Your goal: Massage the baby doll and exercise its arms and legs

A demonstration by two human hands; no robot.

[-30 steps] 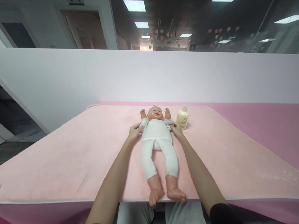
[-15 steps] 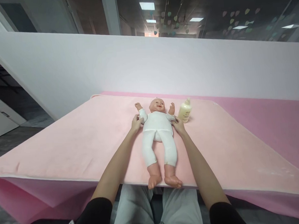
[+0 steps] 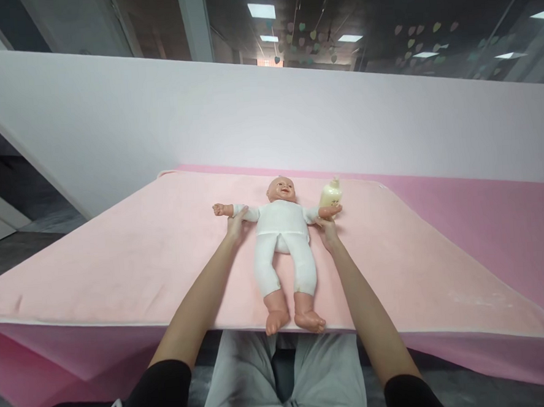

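A baby doll [image 3: 282, 218] in a white top and trousers lies on its back, feet towards me at the table's front edge. Both its arms stretch out sideways. My left hand [image 3: 237, 225] grips the doll's arm on the left of the view, near the wrist, with the thumb on top. Around the doll's other forearm closes my right hand [image 3: 327, 228], its fingers partly hidden beneath that arm. A pale yellow pump bottle [image 3: 331, 194] stands just behind the doll's hand on the right, which covers its lower part.
The doll and bottle rest on a pale pink padded mat [image 3: 141, 254] over a pink cloth [image 3: 498, 214]. A white wall [image 3: 295, 122] rises behind the table, with dark glass above it. My legs are under the front edge.
The doll's arms have come down from raised beside its head to straight out sideways, moved by my hands. The doll's hand now overlaps the bottle. The view has shifted slightly.
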